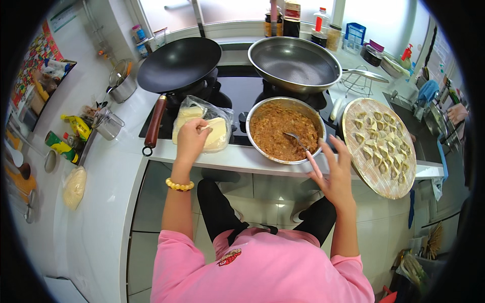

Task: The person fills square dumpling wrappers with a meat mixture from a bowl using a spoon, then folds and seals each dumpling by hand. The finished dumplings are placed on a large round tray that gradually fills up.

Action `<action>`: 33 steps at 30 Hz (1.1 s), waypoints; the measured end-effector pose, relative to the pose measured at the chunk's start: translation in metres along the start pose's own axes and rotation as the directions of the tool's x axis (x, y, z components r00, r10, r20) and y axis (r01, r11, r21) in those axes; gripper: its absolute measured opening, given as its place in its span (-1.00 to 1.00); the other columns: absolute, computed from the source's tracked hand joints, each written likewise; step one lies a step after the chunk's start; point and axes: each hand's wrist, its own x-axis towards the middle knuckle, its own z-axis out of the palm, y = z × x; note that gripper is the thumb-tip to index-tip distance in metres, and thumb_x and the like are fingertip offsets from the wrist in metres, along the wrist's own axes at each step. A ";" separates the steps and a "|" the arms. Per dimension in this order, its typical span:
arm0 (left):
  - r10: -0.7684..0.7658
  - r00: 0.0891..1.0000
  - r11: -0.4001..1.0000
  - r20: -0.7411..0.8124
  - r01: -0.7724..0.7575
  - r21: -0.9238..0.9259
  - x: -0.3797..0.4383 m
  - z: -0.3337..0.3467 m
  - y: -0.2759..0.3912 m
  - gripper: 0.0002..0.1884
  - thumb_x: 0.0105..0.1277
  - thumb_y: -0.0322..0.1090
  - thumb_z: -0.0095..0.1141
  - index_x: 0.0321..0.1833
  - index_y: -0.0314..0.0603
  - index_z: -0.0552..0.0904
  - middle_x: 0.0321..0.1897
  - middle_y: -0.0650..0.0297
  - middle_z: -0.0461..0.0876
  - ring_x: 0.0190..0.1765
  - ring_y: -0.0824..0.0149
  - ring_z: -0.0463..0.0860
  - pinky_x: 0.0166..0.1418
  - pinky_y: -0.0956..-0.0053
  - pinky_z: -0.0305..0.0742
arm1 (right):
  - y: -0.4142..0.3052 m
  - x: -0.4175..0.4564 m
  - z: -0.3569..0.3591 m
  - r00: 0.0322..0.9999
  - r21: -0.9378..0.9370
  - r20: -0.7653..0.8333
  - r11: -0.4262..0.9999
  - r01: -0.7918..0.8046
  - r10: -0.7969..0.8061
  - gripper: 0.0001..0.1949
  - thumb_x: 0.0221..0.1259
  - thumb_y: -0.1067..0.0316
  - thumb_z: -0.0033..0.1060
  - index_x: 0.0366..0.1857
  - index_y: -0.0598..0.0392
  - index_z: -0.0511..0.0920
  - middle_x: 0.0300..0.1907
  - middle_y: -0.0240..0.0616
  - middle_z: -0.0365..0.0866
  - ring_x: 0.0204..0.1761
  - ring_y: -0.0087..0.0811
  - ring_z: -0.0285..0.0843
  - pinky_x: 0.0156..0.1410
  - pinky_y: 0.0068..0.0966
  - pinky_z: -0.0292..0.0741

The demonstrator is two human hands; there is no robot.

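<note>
My left hand [192, 137] is at the plastic bag of dough wrappers [216, 132], its thumb and fingertips pinched on the edge of a wrapper. My right hand [334, 172] is raised at the right rim of a metal bowl of minced filling [282, 123], fingers spread. A metal spoon [298, 141] stands tilted in the filling, its handle end by my right fingers; whether they touch it is hard to tell. To the right, a round board [356, 151] bears many folded dumplings [384, 146].
Behind the bowl, a steel pan [295, 62] and a black wok [180, 64] rest on the stove; the wok's wooden handle [156, 123] points towards me. A metal pitcher [108, 124] and a bag of pale food [75, 187] are at left. A wire rack [358, 83] stands behind the board.
</note>
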 end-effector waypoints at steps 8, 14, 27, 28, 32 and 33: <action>-0.201 0.979 0.576 0.010 0.126 -0.808 0.005 -0.004 0.006 -0.85 0.43 -0.46 0.23 -0.03 -0.31 0.59 -0.21 0.20 0.76 -0.18 0.41 0.75 -0.13 0.59 0.65 | 0.004 0.036 0.004 0.960 0.164 0.132 0.961 0.224 -0.246 -0.68 0.13 0.24 0.46 -0.04 0.02 0.69 -0.13 -0.25 0.60 -0.10 -0.14 0.48 0.01 -0.25 0.47; -0.320 0.912 0.029 0.257 0.280 -0.959 -0.005 -0.006 -0.005 -0.68 0.55 -0.40 0.03 0.30 -0.27 0.50 0.18 0.09 0.67 0.23 0.17 0.67 0.37 0.19 0.56 | 0.003 0.050 0.002 0.976 0.239 -0.113 0.948 0.211 -0.189 -0.78 0.16 0.36 0.44 -0.13 0.14 0.69 -0.30 -0.22 0.65 -0.25 -0.15 0.51 -0.14 -0.32 0.48; -0.162 0.839 -0.505 0.519 0.381 -0.774 -0.056 -0.005 0.053 -0.58 0.64 -0.24 -0.17 0.43 -0.29 0.39 0.39 0.07 0.52 0.45 0.05 0.47 0.59 0.01 0.29 | -0.020 0.050 -0.002 0.915 0.305 0.024 0.875 0.376 -0.402 -0.82 0.14 0.38 0.44 -0.20 0.12 0.67 -0.31 -0.25 0.65 -0.25 -0.21 0.58 -0.11 -0.33 0.55; -0.124 0.840 -0.526 0.528 0.395 -0.753 -0.067 0.000 0.057 -0.58 0.64 -0.24 -0.17 0.43 -0.29 0.40 0.39 0.07 0.52 0.45 0.05 0.47 0.59 0.01 0.29 | -0.019 0.050 -0.006 0.922 0.302 0.015 0.881 0.365 -0.387 -0.82 0.14 0.38 0.44 -0.20 0.12 0.67 -0.30 -0.25 0.65 -0.25 -0.22 0.58 -0.11 -0.33 0.55; 0.023 0.792 -0.553 0.610 0.518 -0.652 -0.103 0.029 0.072 -0.58 0.63 -0.23 -0.15 0.41 -0.28 0.42 0.37 0.09 0.53 0.43 0.06 0.48 0.60 -0.02 0.26 | -0.008 0.047 0.004 0.939 0.283 0.036 0.904 0.319 -0.343 -0.82 0.16 0.38 0.43 -0.19 0.13 0.68 -0.29 -0.26 0.67 -0.25 -0.22 0.59 -0.12 -0.32 0.55; 0.053 0.782 -0.573 0.621 0.532 -0.623 -0.111 0.035 0.075 -0.59 0.63 -0.22 -0.14 0.40 -0.28 0.43 0.36 0.09 0.54 0.43 0.06 0.49 0.60 -0.03 0.26 | -0.010 0.047 0.005 0.933 0.324 0.051 0.890 0.321 -0.355 -0.83 0.16 0.38 0.43 -0.19 0.13 0.68 -0.30 -0.26 0.67 -0.26 -0.22 0.59 -0.12 -0.32 0.54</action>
